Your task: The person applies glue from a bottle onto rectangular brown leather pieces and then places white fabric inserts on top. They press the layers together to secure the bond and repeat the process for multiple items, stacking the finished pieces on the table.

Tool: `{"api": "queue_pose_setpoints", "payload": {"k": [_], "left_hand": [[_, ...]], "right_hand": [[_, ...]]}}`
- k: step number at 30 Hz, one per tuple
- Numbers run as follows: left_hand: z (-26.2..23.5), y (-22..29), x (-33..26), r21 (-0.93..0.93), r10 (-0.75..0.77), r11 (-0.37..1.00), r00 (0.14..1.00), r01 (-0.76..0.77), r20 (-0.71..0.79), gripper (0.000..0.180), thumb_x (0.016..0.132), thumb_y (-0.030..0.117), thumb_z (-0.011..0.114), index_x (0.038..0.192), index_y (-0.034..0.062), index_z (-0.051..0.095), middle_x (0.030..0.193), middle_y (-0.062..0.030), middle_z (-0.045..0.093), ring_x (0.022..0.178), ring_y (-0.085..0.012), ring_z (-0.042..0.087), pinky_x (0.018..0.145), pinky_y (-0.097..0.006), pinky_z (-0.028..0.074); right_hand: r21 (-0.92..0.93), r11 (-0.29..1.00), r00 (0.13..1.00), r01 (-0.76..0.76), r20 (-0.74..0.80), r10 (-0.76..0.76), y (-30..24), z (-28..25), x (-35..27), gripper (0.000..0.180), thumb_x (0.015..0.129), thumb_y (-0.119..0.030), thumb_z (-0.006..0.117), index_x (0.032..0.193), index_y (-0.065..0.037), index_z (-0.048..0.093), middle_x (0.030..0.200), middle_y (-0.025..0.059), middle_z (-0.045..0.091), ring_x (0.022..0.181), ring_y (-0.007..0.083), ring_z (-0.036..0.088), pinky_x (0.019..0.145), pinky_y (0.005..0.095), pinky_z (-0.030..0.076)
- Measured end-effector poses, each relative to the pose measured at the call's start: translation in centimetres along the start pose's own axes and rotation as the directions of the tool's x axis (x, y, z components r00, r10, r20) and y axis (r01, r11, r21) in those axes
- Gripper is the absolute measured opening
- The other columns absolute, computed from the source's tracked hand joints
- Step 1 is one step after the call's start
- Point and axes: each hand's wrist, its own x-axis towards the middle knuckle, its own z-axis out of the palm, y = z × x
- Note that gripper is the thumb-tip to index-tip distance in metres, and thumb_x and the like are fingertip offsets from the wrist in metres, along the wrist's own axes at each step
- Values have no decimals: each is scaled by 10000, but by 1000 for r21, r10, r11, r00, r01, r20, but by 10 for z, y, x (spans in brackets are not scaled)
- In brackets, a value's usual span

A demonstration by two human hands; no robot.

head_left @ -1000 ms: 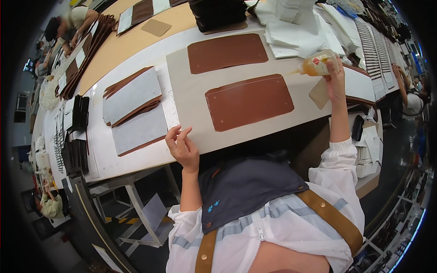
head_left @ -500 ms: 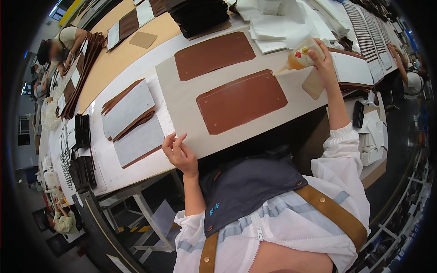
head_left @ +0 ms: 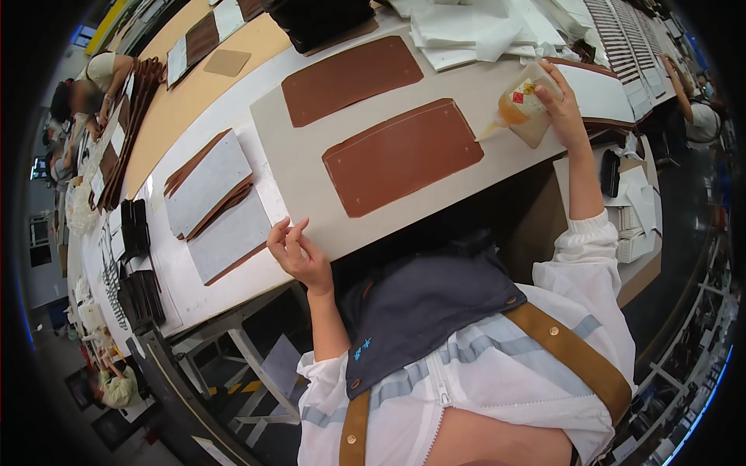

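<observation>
Bottle: squeeze btl (head_left: 522,101) w/ amber fluid is lying tilted in R grip, over tan card (head_left: 535,137).
R hand: right hand (head_left: 563,102) is clasping btl body, thumb nearside.
Nozzle: tip is pointing down-left of grip, at near panel's R end; contact can't be told.
Near panel: near brown panel (head_left: 404,159) is lying flat, left of grip; pale line is running along its far edge.
Edge step: fluid is prob. being applied along edge; next move is likely calling for light squeeze, steady tip.
Far panel: far brown panel (head_left: 353,81) is lying farther left of grip, beyond near one.
L hand: left hand (head_left: 301,258) is hovering unladen, fingers loosely curled, well left of grip.
Stack: grey-faced pieces (head_left: 208,186) are lying farthest left.
</observation>
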Motion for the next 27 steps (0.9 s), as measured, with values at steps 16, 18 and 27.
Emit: {"api": "queue_pose_setpoints", "payload": {"k": [16, 18, 27], "left_hand": [[-1, 3, 0, -2, -20, 1000, 1000, 20, 4, 291, 865, -152, 505, 969, 29, 707, 1153, -135, 557, 1008, -254, 580, 870, -357, 483], [-1, 3, 0, 2, -12, 1000, 1000, 12, 8, 281, 869, -146, 505, 970, 24, 705, 1150, -138, 558, 1033, -262, 578, 882, -363, 480], [0, 2, 1, -1, 35, 999, 999, -35, 2, 293, 861, -156, 514, 974, 33, 707, 1156, -117, 542, 942, -231, 571, 817, -339, 490]], "right_hand": [[540, 842, 908, -3, -350, 228, -20, 10, -117, 438, 955, -263, 669, 1283, -25, 504, 1189, 82, 619, 1096, 182, 629, 914, 367, 547], [425, 903, 874, 53, -457, 164, -21, 27, -136, 413, 942, -175, 679, 1269, -22, 480, 1162, 83, 590, 1064, 168, 612, 918, 344, 527], [12, 998, 783, 54, -621, -35, -1, 61, -167, 526, 891, -162, 745, 1292, -14, 439, 1163, 68, 503, 1095, 147, 512, 984, 297, 426]]}}
